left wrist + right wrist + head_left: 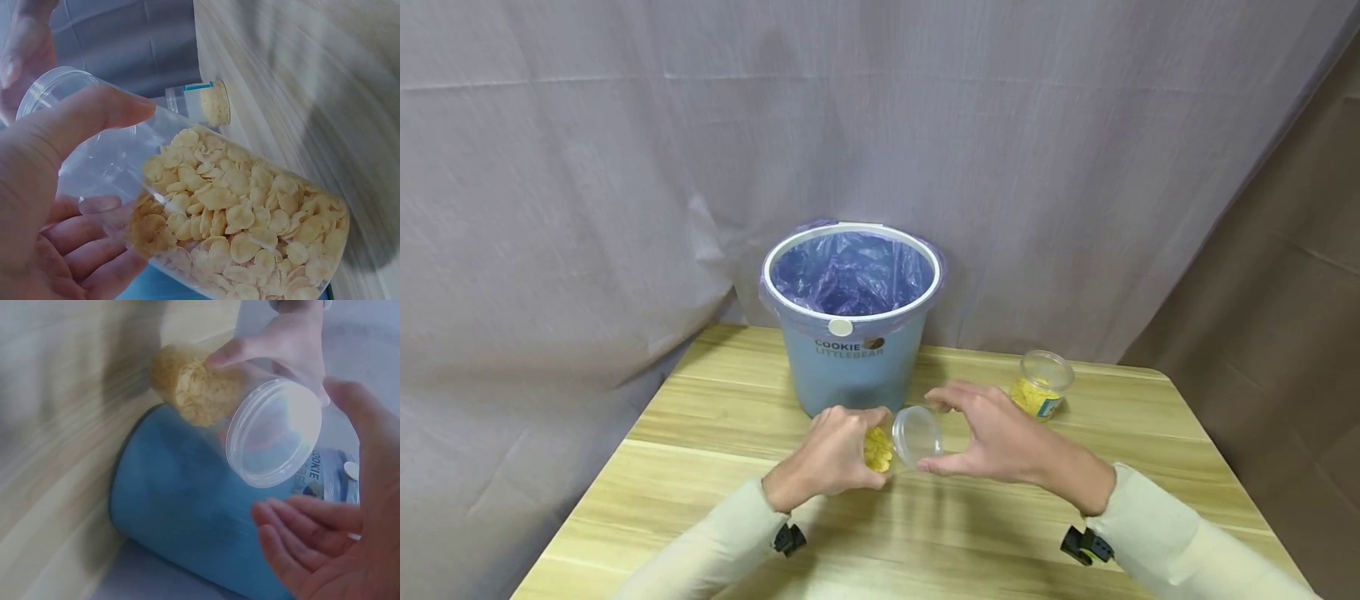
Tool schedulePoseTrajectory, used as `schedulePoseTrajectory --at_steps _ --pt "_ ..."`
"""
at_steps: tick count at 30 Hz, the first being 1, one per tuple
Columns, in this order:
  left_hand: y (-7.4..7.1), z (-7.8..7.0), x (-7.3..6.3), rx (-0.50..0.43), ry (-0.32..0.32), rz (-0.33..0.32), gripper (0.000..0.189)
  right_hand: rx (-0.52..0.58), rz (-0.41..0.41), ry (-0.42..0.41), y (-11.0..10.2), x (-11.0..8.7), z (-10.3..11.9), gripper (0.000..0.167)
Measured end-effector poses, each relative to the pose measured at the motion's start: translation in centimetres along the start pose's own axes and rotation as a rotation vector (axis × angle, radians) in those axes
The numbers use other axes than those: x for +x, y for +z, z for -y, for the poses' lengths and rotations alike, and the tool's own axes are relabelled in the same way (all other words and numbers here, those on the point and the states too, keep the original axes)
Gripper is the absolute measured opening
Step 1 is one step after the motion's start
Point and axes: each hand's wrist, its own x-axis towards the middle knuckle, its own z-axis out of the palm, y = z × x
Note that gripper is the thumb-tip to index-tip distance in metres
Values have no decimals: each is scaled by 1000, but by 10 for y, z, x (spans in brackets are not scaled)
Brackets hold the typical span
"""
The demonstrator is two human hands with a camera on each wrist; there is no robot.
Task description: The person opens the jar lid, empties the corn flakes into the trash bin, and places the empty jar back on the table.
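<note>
My left hand (pixel 838 454) grips a clear plastic jar (pixel 244 212) part-filled with yellow flakes (pixel 269 219), tilted over the table. The jar's round translucent end (pixel 275 434), with a ridged rim, points toward my right hand. In the head view, my right hand (pixel 992 433) is beside that end, thumb and fingers spread apart on either side of it. The right wrist view shows those fingers (pixel 306 534) loosely bent, holding nothing, just off the rim. Behind the held jar stands a light-blue bucket (pixel 857 375) lined with a purple plastic bag (pixel 850 271).
A second clear jar (pixel 1036 392) of yellow flakes, with a blue label, stands on the wooden table (pixel 715 408) at the back right. Grey cloth (pixel 1000 167) hangs behind the table, and brown cloth (pixel 1277 333) hangs at the right.
</note>
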Motion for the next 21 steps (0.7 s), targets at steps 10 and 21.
schedulePoseTrajectory --at_steps 10,21 --pt "-1 0 -1 -6 -17 19 72 113 10 126 15 2 1 59" --pt "1 1 -3 -17 -15 23 68 62 0 78 20 2 6 57"
